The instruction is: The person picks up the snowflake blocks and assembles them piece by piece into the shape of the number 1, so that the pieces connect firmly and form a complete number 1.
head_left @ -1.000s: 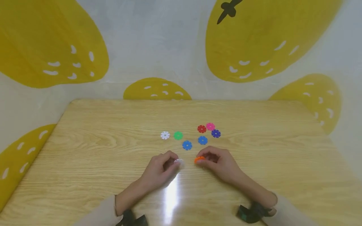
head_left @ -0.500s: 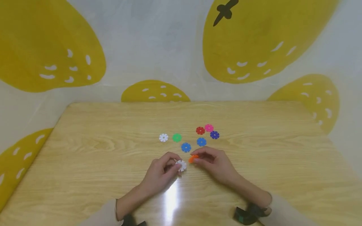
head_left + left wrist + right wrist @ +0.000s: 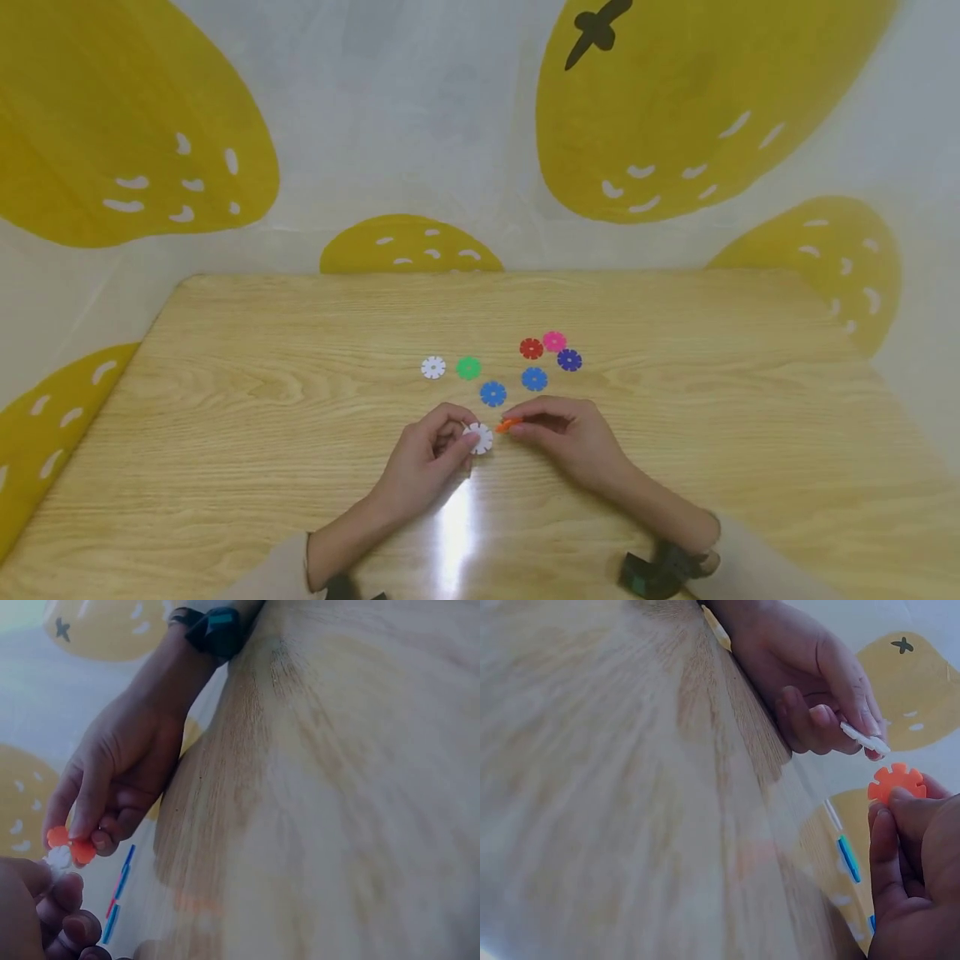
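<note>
The left hand (image 3: 424, 452) pinches the white disc (image 3: 483, 437), fingers (image 3: 459, 412) curled nearly closed; the right hand (image 3: 576, 435) likewise pinches the orange disc (image 3: 892, 781), just beside those fingers; gripping each well back seems best.

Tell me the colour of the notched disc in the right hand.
The notched disc is orange, clearest in the right wrist view.

Indoor room; home, playroom or classroom, cannot tell which. Pale grey-white wall (image 3: 412, 108), decorated with big rounded yellow fruit-like shapes (image 3: 637, 108), short white dashes (image 3: 641, 172) and dark stem-like mark (image 3: 597, 30). Light wood-grain table (image 3: 262, 467), far edge along wall; bright white light reflection (image 3: 456, 533) on top. Small flat colourful notched discs (image 3: 493, 394), toy-like, lying there.
</note>
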{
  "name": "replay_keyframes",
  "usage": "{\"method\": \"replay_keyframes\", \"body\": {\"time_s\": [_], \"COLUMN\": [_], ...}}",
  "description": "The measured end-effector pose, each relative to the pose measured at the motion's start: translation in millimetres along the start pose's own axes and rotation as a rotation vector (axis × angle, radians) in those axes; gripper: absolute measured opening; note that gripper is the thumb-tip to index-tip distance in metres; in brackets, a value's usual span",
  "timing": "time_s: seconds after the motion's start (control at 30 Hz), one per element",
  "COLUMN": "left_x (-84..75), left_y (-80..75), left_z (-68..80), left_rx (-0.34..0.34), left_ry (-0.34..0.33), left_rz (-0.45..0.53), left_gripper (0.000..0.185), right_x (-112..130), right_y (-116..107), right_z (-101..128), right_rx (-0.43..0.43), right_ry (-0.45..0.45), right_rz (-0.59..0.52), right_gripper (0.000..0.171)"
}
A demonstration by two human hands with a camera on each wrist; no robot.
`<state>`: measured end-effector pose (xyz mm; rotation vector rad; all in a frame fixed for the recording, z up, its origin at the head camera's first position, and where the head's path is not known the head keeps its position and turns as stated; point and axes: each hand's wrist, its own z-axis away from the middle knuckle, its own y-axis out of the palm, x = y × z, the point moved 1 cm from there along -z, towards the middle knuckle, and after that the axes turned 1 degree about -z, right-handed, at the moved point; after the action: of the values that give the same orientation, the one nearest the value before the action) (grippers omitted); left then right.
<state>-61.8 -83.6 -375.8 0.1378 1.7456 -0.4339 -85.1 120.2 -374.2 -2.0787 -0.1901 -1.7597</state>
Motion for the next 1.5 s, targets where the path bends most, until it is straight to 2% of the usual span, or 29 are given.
{"method": "replay_keyframes", "body": {"time_s": [0.17,0.4,0.6,0.77,0.93,1.2,1.3,1.4,1.5], "left_x": [-0.2,0.5,0.7,1.1,1.3,0.9,3.6,16.9,28.9], "left_y": [-0.6,-1.2,-2.6,-3.0,-3.1,-4.1,-6.2,-8.0,-9.5], "left_z": [0.6,-0.2,-1.5,-2.5,-3.3,-4.9,-6.0,-7.1,-8.3], "left_rx": [0.022,0.051,0.055,0.079,0.079,0.123,0.155,0.194,0.226], "left_ry": [-0.023,-0.043,-0.06,-0.056,-0.07,-0.088,-0.114,-0.155,-0.196], "left_rz": [0.015,0.102,0.111,0.112,0.113,0.134,0.182,0.274,0.353], "left_gripper": [0.007,0.007,0.009,0.01,0.009,0.009,0.011,0.015,0.019], "right_x": [-13.2,-24.7,-12.2,-1.2,0.8,-0.9,-8.6,-19.2,-15.5], "right_y": [0.9,2.5,3.0,3.0,3.7,4.6,4.8,4.7,5.4], "right_z": [-3.0,-6.3,-4.8,-2.8,-3.1,-3.1,-3.2,-3.0,-1.9], "right_rx": [0.022,0.036,0.034,0.028,0.033,0.052,0.062,0.068,0.068], "right_ry": [-0.028,-0.031,-0.02,0.004,0.008,-0.009,-0.02,-0.034,-0.053], "right_rz": [-0.017,-0.038,-0.074,-0.06,-0.084,-0.139,-0.152,-0.148,-0.132], "right_gripper": [0.018,0.021,0.016,0.015,0.015,0.015,0.016,0.018,0.019]}}
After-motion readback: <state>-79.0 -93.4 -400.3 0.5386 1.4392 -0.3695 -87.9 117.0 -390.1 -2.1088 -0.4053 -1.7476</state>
